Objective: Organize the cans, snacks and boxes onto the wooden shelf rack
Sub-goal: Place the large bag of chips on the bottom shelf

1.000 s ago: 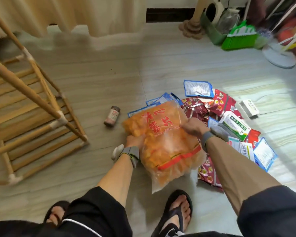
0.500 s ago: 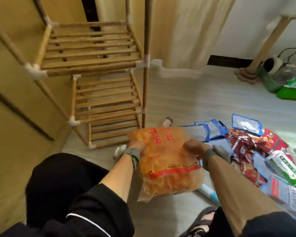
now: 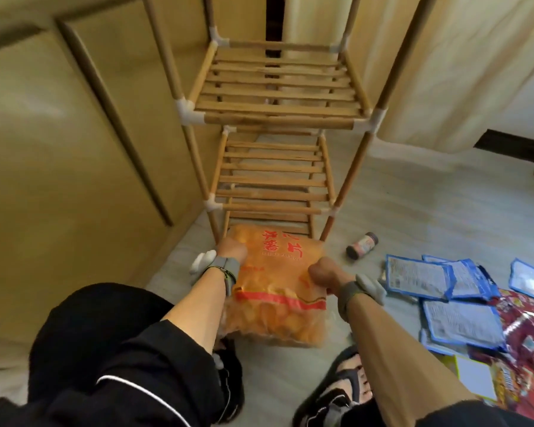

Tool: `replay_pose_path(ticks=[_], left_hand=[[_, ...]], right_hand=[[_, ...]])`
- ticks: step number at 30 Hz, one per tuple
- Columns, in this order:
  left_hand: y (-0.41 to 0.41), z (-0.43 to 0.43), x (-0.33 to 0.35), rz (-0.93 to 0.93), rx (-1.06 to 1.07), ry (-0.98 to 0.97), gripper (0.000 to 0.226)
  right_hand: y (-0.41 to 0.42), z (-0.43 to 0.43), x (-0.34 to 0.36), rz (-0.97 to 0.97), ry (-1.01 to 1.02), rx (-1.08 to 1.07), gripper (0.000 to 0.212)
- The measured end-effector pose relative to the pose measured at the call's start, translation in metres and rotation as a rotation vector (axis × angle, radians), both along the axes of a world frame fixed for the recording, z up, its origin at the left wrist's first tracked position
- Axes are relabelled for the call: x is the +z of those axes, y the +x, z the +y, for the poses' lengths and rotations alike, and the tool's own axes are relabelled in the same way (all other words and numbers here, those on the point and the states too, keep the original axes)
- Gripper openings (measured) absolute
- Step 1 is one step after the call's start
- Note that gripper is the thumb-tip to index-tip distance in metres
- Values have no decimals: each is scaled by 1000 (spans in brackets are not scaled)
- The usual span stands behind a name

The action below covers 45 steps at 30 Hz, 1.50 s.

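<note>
Both hands hold a large clear bag of orange snacks (image 3: 278, 291) with red lettering and a red stripe across it. It sits low in the middle of the view, at about six o'clock from the wooden shelf rack (image 3: 278, 97). The left hand (image 3: 232, 248) is curled into a grip on the bag's edge at nine o'clock. The right hand (image 3: 321, 271) is closed round the opposite edge at three o'clock, and each wrist wears a grey band. The bag's far end, at its twelve o'clock, overlaps the front rail of the rack's lowest tier. Whether it touches the rail or rests on the slats cannot be told. The rack stands upright straight ahead at twelve o'clock, its slatted tiers bare, with a tan panelled wall on its nine o'clock side and a pale curtain (image 3: 444, 72) on its three o'clock side. A small dark-capped jar (image 3: 362, 245) lies on its side on the floor (image 3: 429, 211), at about two o'clock from the bag and near the rack's front right leg. Blue-edged packets (image 3: 420, 277) lie spread on the floor at three o'clock from the bag. Red wrappers (image 3: 527, 322) are heaped beyond them toward four o'clock. A sandalled foot (image 3: 339, 392) shows at five o'clock beneath the right forearm.
</note>
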<state>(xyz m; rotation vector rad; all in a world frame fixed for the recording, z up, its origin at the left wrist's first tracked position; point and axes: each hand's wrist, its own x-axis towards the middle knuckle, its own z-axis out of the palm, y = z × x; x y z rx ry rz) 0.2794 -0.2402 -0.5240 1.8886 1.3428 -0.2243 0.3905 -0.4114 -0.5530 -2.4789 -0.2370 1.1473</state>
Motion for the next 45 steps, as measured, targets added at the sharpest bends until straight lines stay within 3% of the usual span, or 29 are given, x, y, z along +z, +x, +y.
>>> replay_pose_path(ticks=[5,11,15,17,18,20,23,24,26,29,31,33,37,39,45], left_hand=[[21,23,-11,86,-1,45,32],[62,56,-41,-56,122,-9,23],[93,65,-70,-36,160,-109,17],[103,68,-82,-36,89,-115,24],[110,71,-90,-41,48,-93,30],[122,72,-87,-119,-35,-142,34],[123,70,-100,-147,-231,-81,42],[118,67,-116,-164,-118,-117,58],[103,62,-139,-156,6,32,89],[89,53,-166,-60,35,59,102],[85,53,-173,-84,173,0,106],[87,59,-181,-77,270,-27,107],[91,69,-186,-35,203,-22,91],[96,73,-190,-112,191,22,78],[100,79,-195,-141,140,75,78]], right_hand=[[20,33,-23,-36,-17,62,38],[66,79,-51,-178,43,-55,32],[94,97,-74,-247,196,-43,28],[98,103,-76,-196,396,-177,25],[105,109,-86,-161,458,-222,31],[108,111,-101,-84,395,-174,54],[99,113,-119,-194,324,-121,98],[97,112,-130,-233,313,-152,103],[88,110,-136,-228,225,-222,103],[73,106,-152,-98,153,-313,109],[66,105,-155,-36,158,-354,101],[64,107,-158,62,236,-420,76],[67,115,-164,154,434,-527,46],[69,118,-171,162,505,-540,29],[76,119,-187,99,494,-493,53]])
